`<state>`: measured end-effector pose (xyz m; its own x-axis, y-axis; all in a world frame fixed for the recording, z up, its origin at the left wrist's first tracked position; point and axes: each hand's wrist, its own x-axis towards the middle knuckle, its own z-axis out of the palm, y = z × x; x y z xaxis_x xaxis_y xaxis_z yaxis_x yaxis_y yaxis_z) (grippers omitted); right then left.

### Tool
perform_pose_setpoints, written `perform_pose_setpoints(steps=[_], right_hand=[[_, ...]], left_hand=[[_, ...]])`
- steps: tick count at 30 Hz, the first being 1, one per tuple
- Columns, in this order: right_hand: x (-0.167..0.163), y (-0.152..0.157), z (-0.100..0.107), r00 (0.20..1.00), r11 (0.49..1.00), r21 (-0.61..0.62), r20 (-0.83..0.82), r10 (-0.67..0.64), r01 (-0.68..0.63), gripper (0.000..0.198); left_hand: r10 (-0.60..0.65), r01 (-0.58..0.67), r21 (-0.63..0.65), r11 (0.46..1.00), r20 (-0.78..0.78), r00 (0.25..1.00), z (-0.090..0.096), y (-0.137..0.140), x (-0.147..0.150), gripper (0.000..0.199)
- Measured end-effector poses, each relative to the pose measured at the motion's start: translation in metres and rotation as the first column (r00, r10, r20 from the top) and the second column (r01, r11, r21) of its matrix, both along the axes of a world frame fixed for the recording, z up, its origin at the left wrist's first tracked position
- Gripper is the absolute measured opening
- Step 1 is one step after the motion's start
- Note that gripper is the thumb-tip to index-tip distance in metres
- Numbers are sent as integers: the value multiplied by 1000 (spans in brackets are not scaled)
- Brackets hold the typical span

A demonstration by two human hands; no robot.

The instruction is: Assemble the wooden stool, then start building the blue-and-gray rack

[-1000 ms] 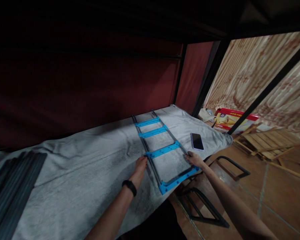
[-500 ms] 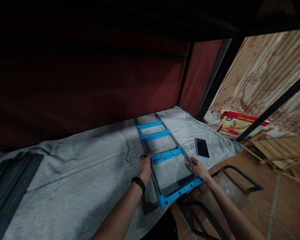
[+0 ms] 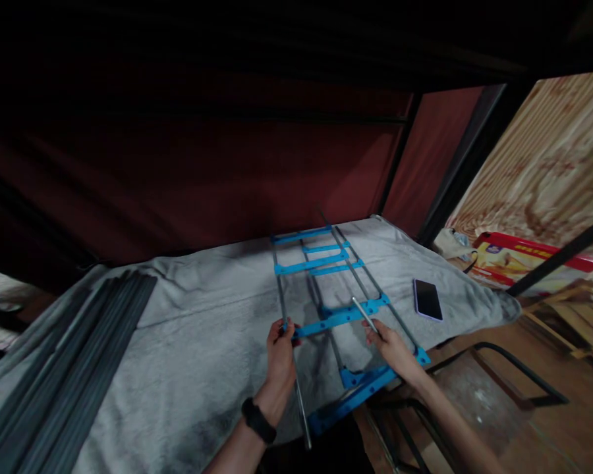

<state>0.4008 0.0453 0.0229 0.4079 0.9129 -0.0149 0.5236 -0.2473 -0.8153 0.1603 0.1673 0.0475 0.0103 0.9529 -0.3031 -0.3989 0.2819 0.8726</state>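
My left hand (image 3: 281,349), with a black band on its wrist, is closed around a grey metal rod (image 3: 281,299) beside a blue crossbar (image 3: 333,320). The near end of that rod sticks out below the hand. My right hand (image 3: 388,345) is closed on another metal rod (image 3: 363,313), whose bright tip points up and away over the crossbar. These rods and crossbars look like a ladder-shaped frame, raised and tilted. Beneath it and to its right lies a second frame, with a blue crossbar (image 3: 336,268). Another blue crossbar (image 3: 356,398) lies at the near edge.
Grey rods (image 3: 103,329) lie bundled on the left of the grey cloth (image 3: 192,342). A phone (image 3: 427,300) rests to the right. Beyond the edge stand a metal-framed chair (image 3: 479,388), a red and yellow box (image 3: 528,260) and wooden slats (image 3: 578,316). A dark post (image 3: 467,158) rises behind.
The frame in my hands has come up and left, showing a second frame beneath. My right hand now holds a rod with a visible tip. The view has turned left.
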Motion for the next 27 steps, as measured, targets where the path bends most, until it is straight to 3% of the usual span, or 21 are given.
perform_pose_setpoints(steps=[7, 11, 15, 20, 27], right_hand=[[-64, 33, 1, 984, 995, -12, -149, 98, -101, 46], [-77, 49, -3, 949, 991, -48, -296, 104, -123, 51], [-95, 53, -13, 906, 974, -180, -419, 51, -138, 48], [-122, 50, -36, 868, 954, -252, -496, 17, -163, 36], [-135, 65, -60, 952, 937, -338, -307, -19, -90, 28]], left_hand=[[208, -216, -83, 973, -95, 973, -16, -2, -128, 23], [266, -280, -113, 953, -128, 956, -21, 4, -173, 18], [304, -319, -125, 940, -125, 944, -28, 19, -185, 13], [312, -327, -183, 927, -106, 944, -44, 39, -188, 14], [257, -275, -201, 940, -109, 960, -57, 50, -196, 12]])
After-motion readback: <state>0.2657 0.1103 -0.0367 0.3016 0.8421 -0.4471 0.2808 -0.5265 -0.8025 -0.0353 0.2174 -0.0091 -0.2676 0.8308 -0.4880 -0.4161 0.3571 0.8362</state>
